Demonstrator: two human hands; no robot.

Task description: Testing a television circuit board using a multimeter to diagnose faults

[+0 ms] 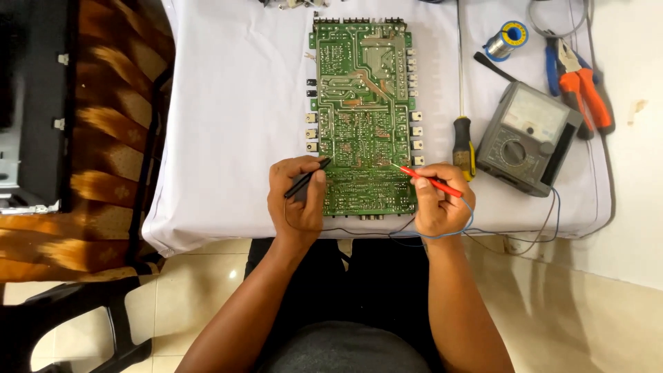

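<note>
**Probes pressing on the solder side of a green board**

Hands first, nearest to you: your left hand (298, 197) is closing around a black probe (306, 177), gripping it like a pen so its tip is angling up and to the right onto the lower left part of the circuit board (362, 103). Your right hand (436, 200) is closing in the same pen grip on a red probe (421, 178), whose tip is pointing up and to the left onto the board's lower right area. Both wrists are resting at the near edge of the surface (228, 138), which seems to be steadying the tips on the small solder points. Thin leads (387, 233) are trailing from the probes along that near edge and running off to the right.

The board is lying with its copper tracks facing up, long side running away from you, on the white cloth that is covering the surface; that is leaving the solder joints open to the tips.

Farther right, a grey analogue meter (526, 137) is sitting tilted with its dial facing you, within easy glance. Just left of it a yellow-and-black screwdriver (462, 135) is lying parallel to the board. At the far right, orange-handled pliers (583, 86) and a spool of solder (507, 38) are lying well apart from your hands.
</note>
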